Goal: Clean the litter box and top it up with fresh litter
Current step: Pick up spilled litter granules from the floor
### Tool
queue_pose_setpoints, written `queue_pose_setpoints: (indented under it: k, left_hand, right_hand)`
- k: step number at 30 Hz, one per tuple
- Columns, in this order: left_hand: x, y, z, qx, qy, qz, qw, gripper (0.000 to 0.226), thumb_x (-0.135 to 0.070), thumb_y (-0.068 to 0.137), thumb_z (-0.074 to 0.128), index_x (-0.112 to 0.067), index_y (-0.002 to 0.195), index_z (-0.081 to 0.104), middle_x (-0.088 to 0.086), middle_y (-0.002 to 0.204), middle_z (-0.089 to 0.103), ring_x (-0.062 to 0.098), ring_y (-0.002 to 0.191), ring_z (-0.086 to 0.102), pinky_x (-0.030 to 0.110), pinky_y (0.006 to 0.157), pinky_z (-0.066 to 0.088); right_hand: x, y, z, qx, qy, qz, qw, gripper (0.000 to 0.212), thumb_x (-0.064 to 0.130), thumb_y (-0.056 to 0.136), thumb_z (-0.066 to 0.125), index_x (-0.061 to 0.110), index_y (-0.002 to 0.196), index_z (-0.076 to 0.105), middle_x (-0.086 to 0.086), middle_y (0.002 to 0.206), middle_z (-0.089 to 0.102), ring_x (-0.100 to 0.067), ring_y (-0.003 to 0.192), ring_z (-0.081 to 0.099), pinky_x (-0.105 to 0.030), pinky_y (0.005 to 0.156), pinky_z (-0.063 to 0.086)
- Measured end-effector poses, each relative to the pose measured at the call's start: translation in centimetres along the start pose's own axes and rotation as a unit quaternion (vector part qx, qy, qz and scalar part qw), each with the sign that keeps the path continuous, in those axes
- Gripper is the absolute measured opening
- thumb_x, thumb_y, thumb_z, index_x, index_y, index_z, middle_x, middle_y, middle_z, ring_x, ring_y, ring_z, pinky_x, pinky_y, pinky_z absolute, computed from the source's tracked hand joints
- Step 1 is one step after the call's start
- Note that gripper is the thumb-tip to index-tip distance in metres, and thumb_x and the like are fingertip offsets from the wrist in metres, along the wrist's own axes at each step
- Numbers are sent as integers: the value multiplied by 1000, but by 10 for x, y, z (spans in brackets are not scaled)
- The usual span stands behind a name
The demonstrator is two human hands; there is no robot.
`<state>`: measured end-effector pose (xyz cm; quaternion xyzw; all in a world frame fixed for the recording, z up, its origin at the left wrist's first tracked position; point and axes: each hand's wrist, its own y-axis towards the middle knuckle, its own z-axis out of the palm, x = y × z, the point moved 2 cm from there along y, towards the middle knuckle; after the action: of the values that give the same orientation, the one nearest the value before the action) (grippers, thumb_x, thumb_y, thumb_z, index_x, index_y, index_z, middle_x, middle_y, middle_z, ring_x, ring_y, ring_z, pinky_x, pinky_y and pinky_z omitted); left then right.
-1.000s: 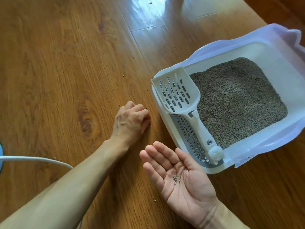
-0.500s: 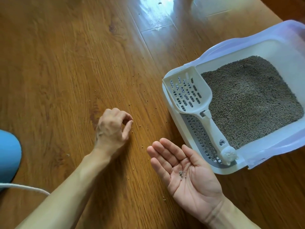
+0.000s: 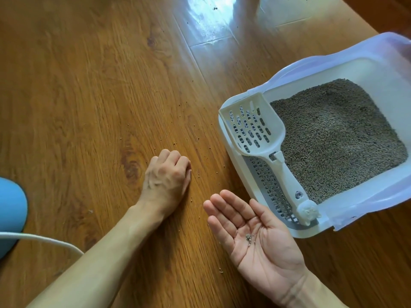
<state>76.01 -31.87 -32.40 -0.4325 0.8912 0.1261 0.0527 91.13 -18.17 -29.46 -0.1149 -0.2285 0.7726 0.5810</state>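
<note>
— What is seen around the work?

— A blue object [image 3: 10,216] and a white cable [image 3: 40,238] are seen at the left edge of the wooden floor [image 3: 89,85]. Loose litter grains [image 3: 198,174] are scattered between the left hand [image 3: 166,176] and the litter box [image 3: 311,232].

— How is the scoop laid?

— The scoop [image 3: 262,141] is rested along the box's near-left rim, its slotted head pointed away, its handle toward the right hand [image 3: 255,236]. The grey litter [image 3: 338,138] is heaped just beside it.

— And the hands?

— The left is set knuckles-up on the floor, fingers curled under; whether anything is pinched cannot be told. The right is held palm-up, fingers spread, a few collected grains [image 3: 249,237] lying in it.
</note>
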Motion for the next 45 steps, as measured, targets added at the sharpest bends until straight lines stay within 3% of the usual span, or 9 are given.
queue_pose_setpoints:
  k: [8,19,24,29,33,36,37,40,45]
  left_hand:
    - [32,26,-3,-63,-24,-160,985,15,-21,94,56,-9,92,63,12,89,61,29,83,52,40,71,43]
    - [32,46,6,-38,27,-130,990,11,-22,94,61,-11,90,63,10,89,60,29,87,53,41,73,43]
    - [32,47,5,-27,41,-123,991,13,-19,97,54,-10,90,60,12,89,58,29,84,51,42,73,43]
    - [11,30,-37,-71,-119,-139,981,24,-25,100,43,-10,96,61,7,91,59,26,86,52,33,75,38]
    - [-35,-11,-102,-100,-207,-76,970,14,-21,101,49,-14,95,59,-4,90,52,17,84,48,27,73,38]
    - [-69,-42,-121,-65,-210,26,975,5,-20,98,55,-20,95,59,-6,90,53,16,83,48,35,73,41]
    - [-77,-50,-123,-58,-199,59,977,5,-20,97,56,-21,94,61,-6,90,55,17,83,49,37,72,41]
    - [-93,-66,-123,-51,-121,138,982,8,-17,93,64,-17,86,68,-1,85,60,21,78,53,38,69,39]
    - [-92,-75,-137,-98,-80,149,981,15,-13,92,66,-18,80,73,-1,79,60,22,76,55,39,65,40]
  right_hand:
    - [-2,5,1,19,-11,0,1000,57,32,107,18,-9,143,36,-28,147,39,-38,145,25,-45,119,19]
    - [-2,3,-2,-1,-11,-2,1000,58,33,106,19,-9,143,35,-28,148,39,-39,145,25,-46,118,20]
    - [0,2,0,-21,-29,-9,999,58,32,106,21,-10,142,37,-29,146,41,-39,144,27,-46,118,22]
    - [3,-3,6,-61,-17,-19,998,55,30,101,33,-12,131,51,-31,135,52,-43,134,43,-50,109,40]
    - [1,-3,20,-92,9,-38,995,49,28,99,42,-13,114,65,-32,121,62,-44,115,61,-50,90,56]
    - [-7,-1,32,-103,29,-35,994,51,29,97,39,-11,101,71,-27,97,71,-35,86,73,-42,73,62]
    - [-11,-2,36,-96,38,-18,995,49,28,98,41,-10,102,71,-24,94,71,-29,82,72,-37,74,61]
    - [-21,-6,42,-92,7,38,995,47,29,95,47,-3,128,60,-20,123,61,-25,114,58,-31,102,46]
    - [-28,-15,53,-56,16,38,998,49,28,94,44,-3,130,58,-27,127,60,-38,117,60,-46,87,57]
